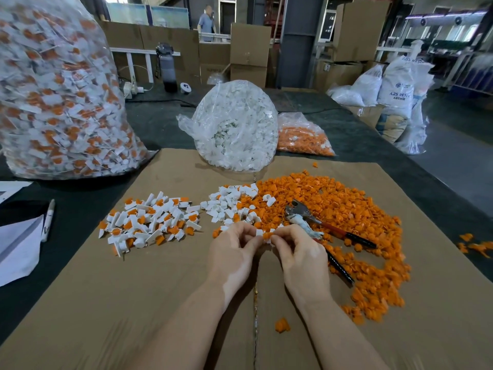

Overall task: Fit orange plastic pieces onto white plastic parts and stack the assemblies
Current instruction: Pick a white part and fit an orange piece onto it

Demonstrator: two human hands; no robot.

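Note:
My left hand [234,249] pinches a small white plastic part [259,232] at the middle of the cardboard sheet. My right hand [298,249] pinches an orange piece [267,235] right against that white part. The two hands meet fingertip to fingertip. A wide pile of loose orange pieces [346,209] spreads to the right. Loose white parts [229,206] lie just beyond my hands. Left of them lies a heap of fitted white-and-orange assemblies [152,222].
Pliers with red and black handles [325,228] lie on the orange pile. Behind stand a bag of white parts [237,126], a bag of orange pieces [304,137] and a big bag of assemblies [56,97]. A marker [48,220] and papers lie at left.

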